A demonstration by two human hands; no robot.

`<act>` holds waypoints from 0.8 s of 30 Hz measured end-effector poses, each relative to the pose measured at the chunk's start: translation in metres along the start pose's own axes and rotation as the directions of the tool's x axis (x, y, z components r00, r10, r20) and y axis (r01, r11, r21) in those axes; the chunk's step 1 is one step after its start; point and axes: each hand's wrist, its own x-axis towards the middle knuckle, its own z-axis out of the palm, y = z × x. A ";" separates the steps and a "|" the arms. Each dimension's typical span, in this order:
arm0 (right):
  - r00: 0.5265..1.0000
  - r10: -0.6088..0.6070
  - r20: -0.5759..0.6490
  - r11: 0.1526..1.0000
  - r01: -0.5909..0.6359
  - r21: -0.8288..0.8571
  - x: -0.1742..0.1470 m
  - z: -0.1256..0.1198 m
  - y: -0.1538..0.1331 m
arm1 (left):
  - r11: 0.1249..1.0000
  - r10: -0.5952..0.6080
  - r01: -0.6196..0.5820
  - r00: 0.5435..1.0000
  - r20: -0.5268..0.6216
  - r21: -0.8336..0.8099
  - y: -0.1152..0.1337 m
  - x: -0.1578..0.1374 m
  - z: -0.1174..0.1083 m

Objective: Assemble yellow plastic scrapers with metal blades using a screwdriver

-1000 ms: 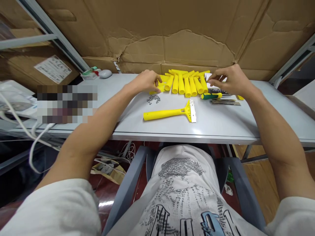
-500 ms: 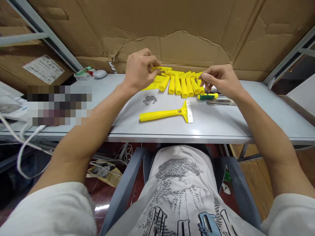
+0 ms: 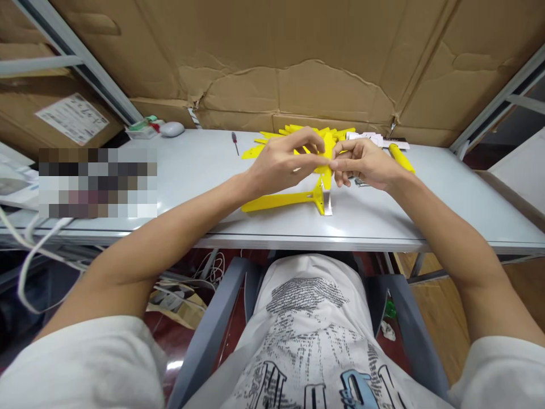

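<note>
My left hand (image 3: 283,156) and my right hand (image 3: 366,162) meet over the table, fingers pinched on the flat yellow head of a plastic scraper (image 3: 327,149). A yellow handle (image 3: 401,158) sticks out beyond my right wrist and appears to belong to this scraper. Whether a separate cover piece lies against the head I cannot tell. Just below the hands another yellow scraper (image 3: 276,200) lies flat, its metal blade (image 3: 327,203) facing right. Behind my hands is a pile of yellow scraper parts (image 3: 293,130), partly hidden.
A small screwdriver (image 3: 234,141) lies left of the pile. Farther left are a grey computer mouse (image 3: 172,129) and a clear box (image 3: 143,129). Cardboard (image 3: 298,57) stands along the table's back. White cables (image 3: 29,250) hang at the left.
My left hand has moved right and nearer with a flat yellow piece. My right hand has picked up a yellow scraper handle from the pile, and both hands have come together.
</note>
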 end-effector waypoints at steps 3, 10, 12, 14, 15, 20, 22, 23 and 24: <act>0.996 -0.013 -0.092 0.999 0.010 -0.037 0.004 -0.008 0.003 | 0.993 -0.078 0.073 0.995 -0.058 -0.088 -0.011 0.002 0.007; 0.956 -0.058 -0.289 0.985 0.007 -0.172 0.009 -0.025 0.011 | 0.947 -0.312 0.318 0.896 0.316 0.033 -0.001 0.004 0.024; 0.954 -0.053 -0.296 0.991 0.013 -0.135 0.010 -0.024 0.013 | 0.940 -0.340 0.326 0.857 0.387 0.104 0.015 0.003 0.028; 0.953 -0.057 -0.298 0.997 0.036 -0.073 0.011 -0.021 0.014 | 0.938 -0.347 0.320 0.834 0.430 0.137 0.026 0.004 0.031; 0.953 -0.060 -0.298 0.998 0.050 -0.039 0.011 -0.020 0.015 | 0.938 -0.346 0.323 0.830 0.437 0.128 0.029 0.004 0.033; 0.949 -0.069 -0.308 0.995 0.087 0.044 0.012 -0.020 0.017 | 0.869 -0.372 0.477 0.805 0.463 -0.133 0.018 0.005 0.032; 0.946 -0.075 -0.316 0.994 0.096 0.051 0.011 -0.022 0.015 | 0.789 -0.394 0.553 0.790 0.470 -0.268 0.008 0.006 0.029; 0.946 -0.079 -0.313 0.993 0.101 0.055 0.011 -0.023 0.015 | 0.753 -0.404 0.567 0.798 0.447 -0.334 0.003 0.007 0.027; 0.949 -0.082 -0.305 0.993 0.105 0.058 0.010 -0.024 0.013 | 0.724 -0.412 0.565 0.814 0.409 -0.396 0.000 0.007 0.025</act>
